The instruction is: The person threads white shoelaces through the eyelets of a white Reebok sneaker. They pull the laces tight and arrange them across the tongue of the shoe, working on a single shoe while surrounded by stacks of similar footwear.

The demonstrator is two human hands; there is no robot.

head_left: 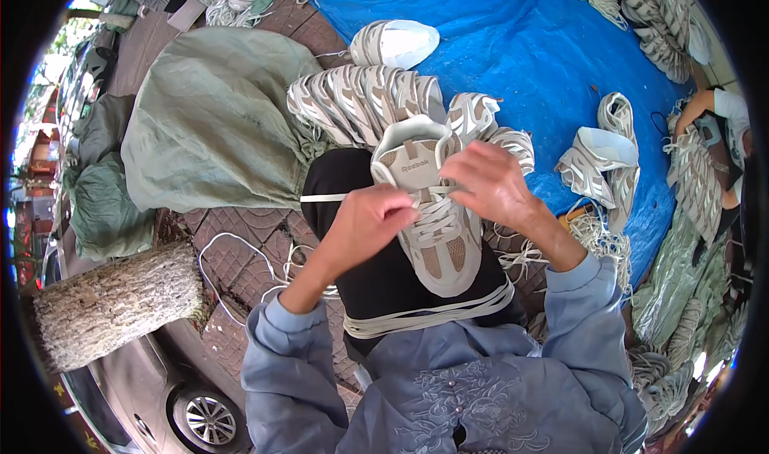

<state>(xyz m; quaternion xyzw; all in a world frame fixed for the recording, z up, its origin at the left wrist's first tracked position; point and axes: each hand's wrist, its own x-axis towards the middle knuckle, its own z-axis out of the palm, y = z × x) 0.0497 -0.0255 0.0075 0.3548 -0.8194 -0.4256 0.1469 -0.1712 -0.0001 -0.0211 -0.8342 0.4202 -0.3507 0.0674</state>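
A beige and white sneaker (440, 271) rests on my lap over the black cloth, its toe toward me and its tongue standing up. Pale flat shoelace (435, 223) criss-crosses its front. At the left row of eyelets my left hand (364, 228) is closed in a pinch at the lace, and a loose lace length sticks out to the left behind it. My right hand (495, 186) bends over the right upper eyelets, fingers pinched on the lace running across the tongue. The exact fingertip contact is partly hidden.
Several similar sneakers (364, 102) lie in a row beyond my knees, others on a blue tarp (513, 46). A bundle of spare laces (428, 314) lies across my lap. Left are a green sack (216, 118), a tree trunk (120, 302) and a parked car (152, 382). Another person's hand (695, 110) holds shoes at right.
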